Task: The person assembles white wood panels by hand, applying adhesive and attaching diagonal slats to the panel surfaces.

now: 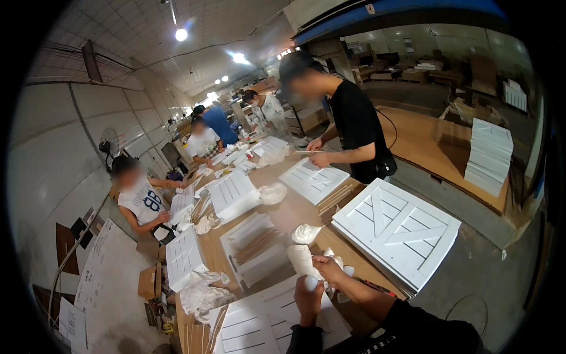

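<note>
Both my hands meet over the near end of the table, above a white slatted panel (259, 324). My right hand (330, 272) is closed, its fingers pinching the lower edge of a white cloth-like bundle (299, 259). Just below it my left hand (309, 302) is curled, fingers pressed together; a small white rounded piece (311, 283) shows at its fingertips, too small to name. Another small white rounded piece (348, 271) sits beside my right hand. Beyond the bundle lies a white crumpled mound (306, 234), apart from my hands.
To the right stands a stack of white panels (401, 227) with diagonal braces. A crumpled white cloth (203, 292) and thin wooden strips (215, 330) lie at the left. A person in black (354, 118) works across at the right; several others line the table further off.
</note>
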